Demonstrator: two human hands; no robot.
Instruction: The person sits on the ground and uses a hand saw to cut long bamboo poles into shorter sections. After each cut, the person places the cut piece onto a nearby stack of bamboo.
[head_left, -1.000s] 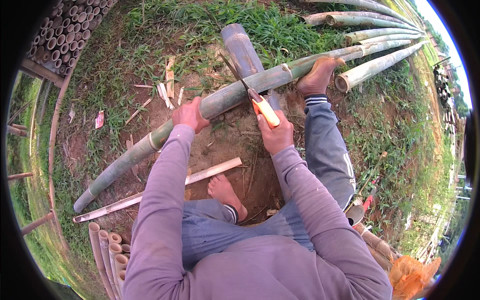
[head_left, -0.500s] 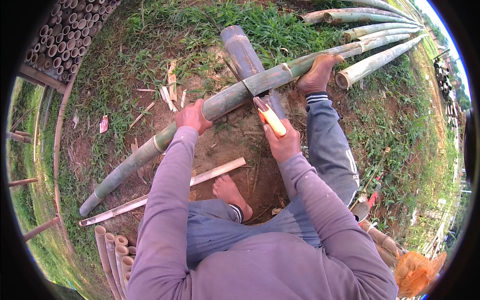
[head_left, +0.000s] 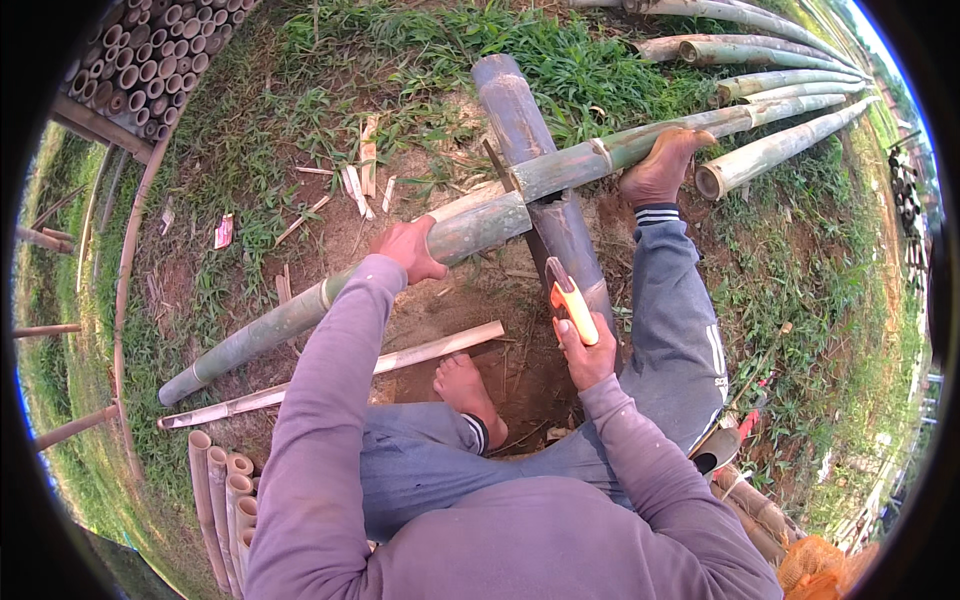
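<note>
Right hand (head_left: 588, 352): fingers closed round my yellow-handled, dark-bladed saw (head_left: 572, 304) | left hand (head_left: 408, 250): wrapped over the green round bamboo length (head_left: 480, 222), seemingly steadying it, sawn end offset from the farther green bamboo length (head_left: 563, 170) (bare right foot (head_left: 662, 168) probably pinning that) | grey bamboo log (head_left: 512, 100) beneath, apparently propping.

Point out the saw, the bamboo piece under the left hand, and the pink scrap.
Saw (head_left: 574, 312), head view: orange handle.
Bamboo piece (head_left: 264, 332), head view: between two joints.
Pink scrap (head_left: 223, 231), head view: its middle.

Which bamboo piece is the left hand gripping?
The left hand grips the round green section slanting to the lower left, not the pale split strip or the upper-right poles.
</note>
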